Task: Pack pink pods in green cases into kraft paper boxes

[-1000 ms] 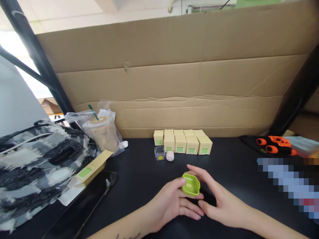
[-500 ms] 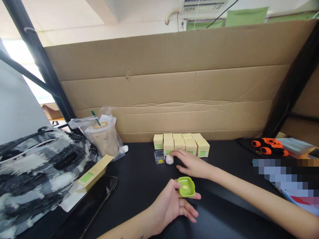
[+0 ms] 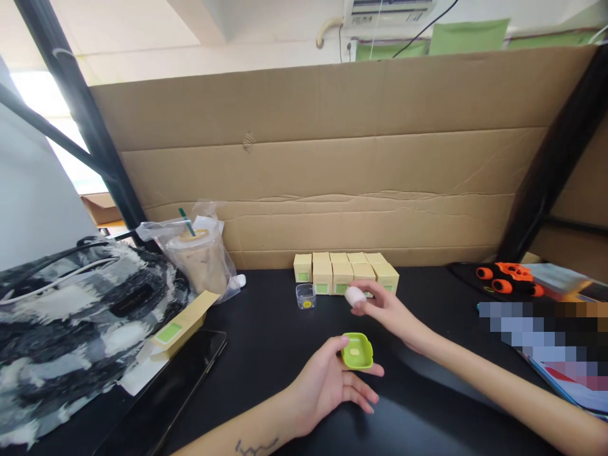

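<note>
My left hand (image 3: 332,380), palm up, grips a small green square tray (image 3: 350,360) between thumb and fingers, its hollow side facing up and a pale spot at its centre. Pinched in the fingertips of my right hand (image 3: 382,307) is a small white rounded piece (image 3: 354,296), held tilted above the table. Just left of it a clear square plastic cup (image 3: 305,296) with a yellow smiley mark stands on the table. Behind both, several small cream boxes (image 3: 342,269) with green labels stand close together in rows.
At left lie a black phone (image 3: 190,373), an opened cream box (image 3: 183,323) and a black-and-white fabric bag (image 3: 118,342). A bagged drink cup (image 3: 199,256) stands behind them. An orange toy car (image 3: 510,277) lies at right. A cardboard wall (image 3: 323,171) closes the back.
My right hand has taken hold of the white rounded piece from beside the clear cup and lifted it up and to the right. The left hand keeps the green tray nearly in place.
</note>
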